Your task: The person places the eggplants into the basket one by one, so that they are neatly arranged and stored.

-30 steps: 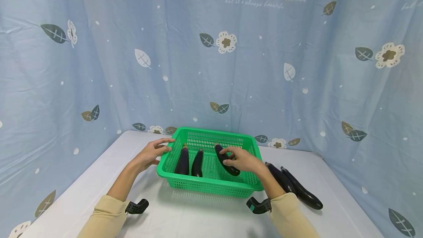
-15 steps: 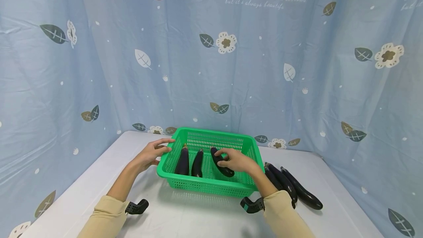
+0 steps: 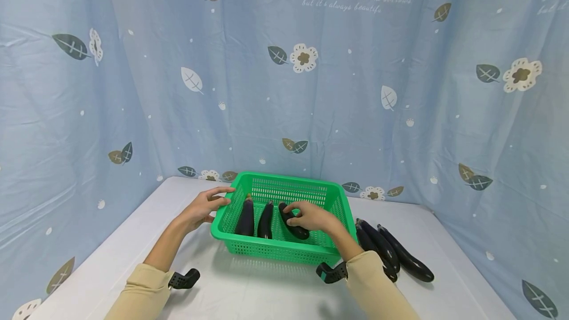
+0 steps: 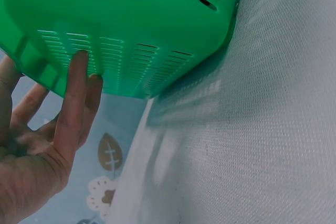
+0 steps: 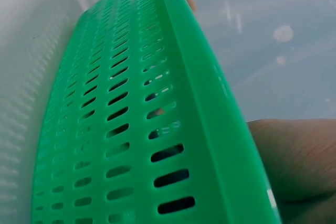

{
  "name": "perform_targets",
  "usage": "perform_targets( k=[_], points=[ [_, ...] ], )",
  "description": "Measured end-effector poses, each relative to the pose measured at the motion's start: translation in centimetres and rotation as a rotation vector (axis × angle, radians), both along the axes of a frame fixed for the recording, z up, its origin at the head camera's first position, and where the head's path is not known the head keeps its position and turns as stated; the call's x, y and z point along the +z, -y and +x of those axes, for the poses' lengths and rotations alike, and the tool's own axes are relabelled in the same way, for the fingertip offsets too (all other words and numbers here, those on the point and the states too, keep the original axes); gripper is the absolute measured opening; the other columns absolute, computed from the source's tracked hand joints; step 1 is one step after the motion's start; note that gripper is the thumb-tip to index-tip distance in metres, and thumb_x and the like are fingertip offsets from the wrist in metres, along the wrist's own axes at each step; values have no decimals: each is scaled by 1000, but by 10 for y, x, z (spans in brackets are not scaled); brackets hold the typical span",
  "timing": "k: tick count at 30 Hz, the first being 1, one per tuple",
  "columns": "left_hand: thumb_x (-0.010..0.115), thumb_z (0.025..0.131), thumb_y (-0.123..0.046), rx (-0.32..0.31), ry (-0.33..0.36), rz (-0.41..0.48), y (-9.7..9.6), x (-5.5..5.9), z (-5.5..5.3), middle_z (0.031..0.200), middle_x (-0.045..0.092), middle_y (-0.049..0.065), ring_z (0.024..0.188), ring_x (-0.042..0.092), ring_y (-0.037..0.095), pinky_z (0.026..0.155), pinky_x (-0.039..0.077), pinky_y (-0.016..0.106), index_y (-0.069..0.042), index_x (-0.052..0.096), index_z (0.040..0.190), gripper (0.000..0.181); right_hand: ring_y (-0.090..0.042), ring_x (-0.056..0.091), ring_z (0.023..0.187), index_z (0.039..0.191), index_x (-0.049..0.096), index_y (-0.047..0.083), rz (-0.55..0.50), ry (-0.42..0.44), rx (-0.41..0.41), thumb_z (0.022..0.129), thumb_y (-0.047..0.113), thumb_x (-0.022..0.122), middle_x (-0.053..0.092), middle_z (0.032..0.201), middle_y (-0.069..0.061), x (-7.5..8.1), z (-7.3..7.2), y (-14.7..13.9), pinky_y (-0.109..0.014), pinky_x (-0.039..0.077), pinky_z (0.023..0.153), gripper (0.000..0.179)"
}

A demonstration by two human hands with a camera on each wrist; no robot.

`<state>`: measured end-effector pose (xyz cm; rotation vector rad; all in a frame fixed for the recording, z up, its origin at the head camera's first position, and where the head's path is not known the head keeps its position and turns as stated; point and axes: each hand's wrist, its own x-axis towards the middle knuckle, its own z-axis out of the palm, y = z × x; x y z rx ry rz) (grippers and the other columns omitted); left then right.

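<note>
A green plastic basket (image 3: 275, 243) with slotted walls stands mid-table. Inside, two dark purple eggplants lie side by side: a thick one (image 3: 245, 219) at the left and a slimmer one (image 3: 265, 221) beside it. My right hand (image 3: 313, 215) reaches over the basket and grips a third eggplant (image 3: 300, 232) between thumb and fingers, slanted, just right of the slim one. At the basket's left end, my left hand (image 3: 206, 206) rests its extended fingers on the rim. From below, the left wrist view has fingers (image 4: 79, 80) against the outer wall. The right wrist view shows mostly basket wall (image 5: 105, 103).
Several eggplants (image 3: 406, 256) lie on the white table (image 3: 249, 290) right of the basket, partly behind the right forearm. A blue curtain (image 3: 249, 88) with leaf and flower prints hangs behind and at both sides. Black camera mounts (image 3: 184, 279) sit on the wrists.
My right hand has carried its eggplant leftward and slightly down inside the basket, closer to the slim one. The left hand stays put. More of the eggplants outside now show beside the right forearm.
</note>
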<state>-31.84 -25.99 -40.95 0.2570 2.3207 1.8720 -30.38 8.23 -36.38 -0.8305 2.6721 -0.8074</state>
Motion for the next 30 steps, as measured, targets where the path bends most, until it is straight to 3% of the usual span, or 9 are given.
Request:
perform_targets(
  k=[10, 12, 14, 17, 19, 21, 24, 27, 30],
  points=[
    [63, 96, -34, 7, 0, 2, -1, 0, 1, 154, 38, 20, 135, 45, 41, 83, 56, 48, -20, 46, 147, 55, -14, 58, 88, 132, 61, 11, 18, 43, -31, 97, 22, 63, 58, 135, -9, -4, -7, 7, -33, 46, 70, 37],
    [63, 96, -34, 8, 0, 3, -1, 0, 1, 153, 39, 20, 135, 45, 42, 83, 56, 48, -20, 46, 147, 55, -11, 51, 69, 132, 61, 11, 2, 72, -33, 97, 22, 63, 64, 122, -7, -5, -8, 8, -32, 43, 63, 37],
    [63, 96, -35, 7, -1, 3, -1, 0, 1, 153, 38, 20, 136, 44, 43, 83, 56, 48, -20, 46, 147, 56, -9, 39, 55, 133, 60, 11, -10, 104, -39, 97, 22, 62, 65, 92, -1, -6, -9, 9, -30, 39, 56, 38],
    [64, 96, -35, 6, 0, 6, -1, 0, 1, 154, 37, 20, 137, 42, 44, 83, 56, 49, -20, 46, 147, 56, -9, 26, 45, 135, 59, 12, -19, 147, -56, 98, 23, 62, 47, 64, 5, -7, -10, 11, -28, 36, 51, 39],
    [64, 96, -35, 3, 0, 8, 0, 0, 0, 154, 37, 20, 137, 42, 44, 84, 56, 49, -20, 45, 147, 57, -9, 29, 46, 135, 59, 14, -23, 162, -72, 98, 24, 62, 53, 72, 4, -7, -9, 14, -30, 39, 52, 39],
    [64, 96, -35, 1, -1, 10, 0, -1, 0, 155, 37, 20, 138, 41, 44, 84, 56, 50, -20, 45, 147, 56, -11, 39, 52, 134, 59, 14, -25, 169, -82, 97, 25, 63, 64, 102, -3, -7, -9, 16, -34, 47, 56, 39],
    [64, 96, -35, -1, -4, 9, 1, -1, -1, 155, 36, 20, 138, 41, 44, 85, 55, 50, -20, 45, 147, 57, -15, 59, 78, 134, 59, 15, -38, 185, -99, 96, 26, 64, 46, 147, -10, -7, -7, 19, -39, 55, 66, 40],
    [64, 96, -36, -2, -5, 5, 1, -2, -2, 154, 37, 20, 138, 42, 44, 85, 55, 50, -20, 45, 147, 57, -23, 62, 107, 134, 59, 16, -36, 199, -106, 95, 27, 66, 40, 152, -10, -7, -7, 23, -40, 58, 71, 41],
    [64, 95, -36, 3, -2, 1, 1, -2, -2, 154, 38, 20, 137, 42, 43, 85, 55, 50, -20, 46, 146, 56, -29, 59, 115, 133, 59, 17, -36, 206, -107, 94, 27, 68, 39, 153, -10, -7, -6, 26, -41, 58, 72, 42]
  ],
)
